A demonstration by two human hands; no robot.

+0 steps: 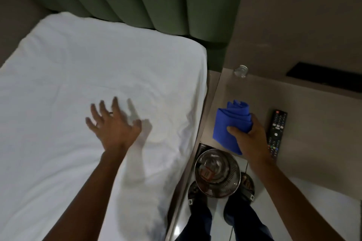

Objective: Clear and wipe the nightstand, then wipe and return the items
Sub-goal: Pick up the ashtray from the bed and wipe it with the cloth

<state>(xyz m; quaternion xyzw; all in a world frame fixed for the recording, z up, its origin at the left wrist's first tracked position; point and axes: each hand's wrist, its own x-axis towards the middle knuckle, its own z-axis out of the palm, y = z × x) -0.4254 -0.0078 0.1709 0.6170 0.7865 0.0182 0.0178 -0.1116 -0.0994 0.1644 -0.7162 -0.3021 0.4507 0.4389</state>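
A wide bed under a white sheet (82, 84) fills the left; the left hand (112, 129) hovers over it with fingers spread, holding nothing. Beside it, the beige laminate nightstand (305, 103) is not yet cleared: a long black remote control (276, 135) and what seems a small clear glass bottle with a metal cap (241, 71), blurred, rest on top. The right hand (249, 139) grips a bunched blue cloth (231, 123) above the surface. Clearing, wiping and returning all likely remain.
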